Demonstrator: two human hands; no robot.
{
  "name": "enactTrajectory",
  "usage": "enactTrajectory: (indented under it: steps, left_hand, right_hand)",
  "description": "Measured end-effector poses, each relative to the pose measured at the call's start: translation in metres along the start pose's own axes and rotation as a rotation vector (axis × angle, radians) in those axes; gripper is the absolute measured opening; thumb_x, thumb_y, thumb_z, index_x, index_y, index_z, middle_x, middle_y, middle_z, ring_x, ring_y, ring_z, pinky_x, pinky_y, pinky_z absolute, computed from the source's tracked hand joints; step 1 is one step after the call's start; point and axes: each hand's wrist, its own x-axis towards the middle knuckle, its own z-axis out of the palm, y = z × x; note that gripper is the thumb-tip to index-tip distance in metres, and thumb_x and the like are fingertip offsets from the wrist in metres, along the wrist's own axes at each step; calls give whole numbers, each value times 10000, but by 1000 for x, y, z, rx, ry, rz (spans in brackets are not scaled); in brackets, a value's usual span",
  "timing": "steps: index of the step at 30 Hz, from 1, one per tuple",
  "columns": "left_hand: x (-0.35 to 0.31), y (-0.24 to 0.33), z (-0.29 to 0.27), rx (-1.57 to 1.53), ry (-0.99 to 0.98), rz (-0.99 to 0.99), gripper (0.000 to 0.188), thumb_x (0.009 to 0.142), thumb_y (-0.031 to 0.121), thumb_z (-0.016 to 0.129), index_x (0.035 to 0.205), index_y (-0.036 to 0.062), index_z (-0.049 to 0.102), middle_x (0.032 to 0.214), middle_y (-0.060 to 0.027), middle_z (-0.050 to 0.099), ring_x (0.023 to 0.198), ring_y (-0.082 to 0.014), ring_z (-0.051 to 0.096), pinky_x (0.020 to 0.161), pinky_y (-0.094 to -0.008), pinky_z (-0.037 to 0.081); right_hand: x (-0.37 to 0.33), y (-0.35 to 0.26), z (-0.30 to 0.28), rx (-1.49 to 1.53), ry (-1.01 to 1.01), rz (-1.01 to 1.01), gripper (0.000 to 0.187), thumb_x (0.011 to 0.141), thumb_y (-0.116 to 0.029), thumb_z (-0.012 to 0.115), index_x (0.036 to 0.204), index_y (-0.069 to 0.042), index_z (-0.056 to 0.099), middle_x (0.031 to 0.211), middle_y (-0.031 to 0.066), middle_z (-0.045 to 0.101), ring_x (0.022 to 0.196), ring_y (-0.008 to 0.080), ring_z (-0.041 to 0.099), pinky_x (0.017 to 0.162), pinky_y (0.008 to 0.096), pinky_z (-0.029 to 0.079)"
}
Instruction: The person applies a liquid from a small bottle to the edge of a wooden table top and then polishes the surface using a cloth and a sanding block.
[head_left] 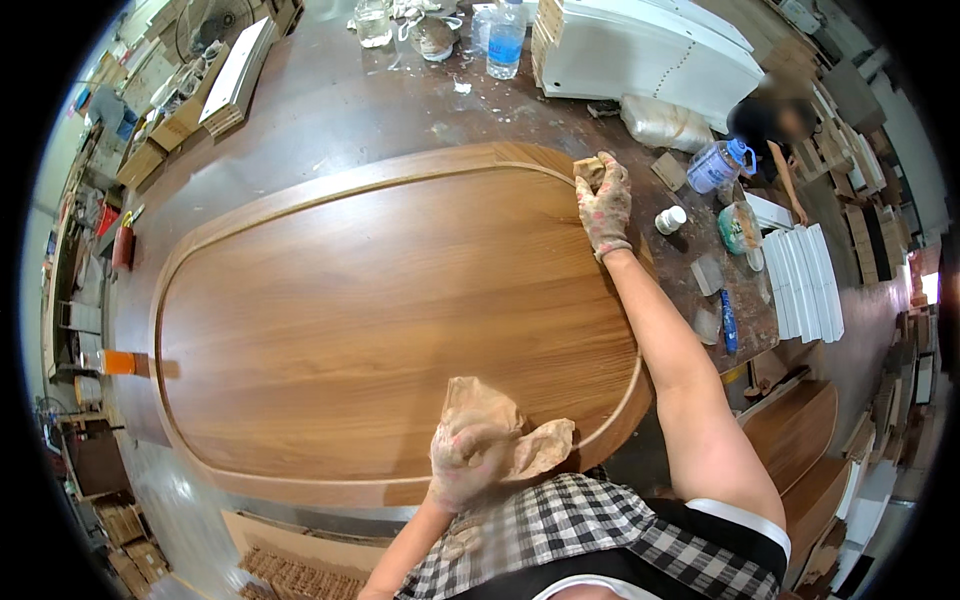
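Your brown wooden board (pixel 370 310) has round corners and lies flat on the dark tabletop (pixel 330 110), filling the middle of your view. From the middle of the board, your right hand (pixel 605 205) is at 2 o'clock, by the board's edge. It wears a spotted glove, and its fingers are pinched on a small tan block (pixel 590 173). Your left hand (pixel 468 462) is at 5 o'clock, over the side close to your tummy. It wears a glove too, and its fingers are curled around a crumpled tan cloth (pixel 543 450) that pokes out on both sides. Near your right hand, at 2 o'clock, stand a little white bottle (pixel 670 220) and, farther out, a blue jug (pixel 715 167). A tool with a blue handle (pixel 729 322) lies at 3 o'clock. An orange cup (pixel 118 362) is at 9 o'clock.
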Motion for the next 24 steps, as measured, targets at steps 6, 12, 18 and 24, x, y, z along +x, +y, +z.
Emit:
enactTrajectory:
  steps: [6, 12, 18, 24]
  left_hand:
    - [-9, -32, -89, 28, -41, 46, 214, 690, 25, 739, 880, 109, 687, 895, -73, 679, 887, -316, 643, 784, -417, 511]
    - [-24, -69, -176, 34, -6, -51, 163, 721, 46, 737, 865, 102, 684, 854, -74, 674, 845, -288, 634, 756, -401, 501]
    - [-16, -91, -208, 20, 4, 20, 187, 713, 21, 765, 854, 107, 677, 880, -75, 679, 842, -286, 633, 752, -397, 503]
    - [-9, -91, -208, 12, -25, 44, 198, 723, 20, 755, 875, 115, 672, 881, -69, 687, 851, -290, 647, 768, -400, 509]
  right_hand:
    - [1, -58, 75, -136, 54, 82, 607, 783, -115, 764, 1325, -98, 491, 1157, 168, 556, 1078, 360, 559, 923, 452, 476]
    - [-15, -169, 157, -50, -76, 71, 542, 734, -125, 760, 1229, -155, 543, 1097, 139, 551, 1025, 342, 585, 842, 467, 510]
    - [-34, -248, 148, 506, -252, -32, 309, 788, -138, 744, 1063, -111, 607, 1024, 109, 580, 949, 270, 583, 850, 399, 519]
    - [-23, -176, 144, 98, 34, 198, 340, 808, -147, 767, 1086, -59, 592, 1043, 123, 575, 971, 287, 588, 855, 398, 496]
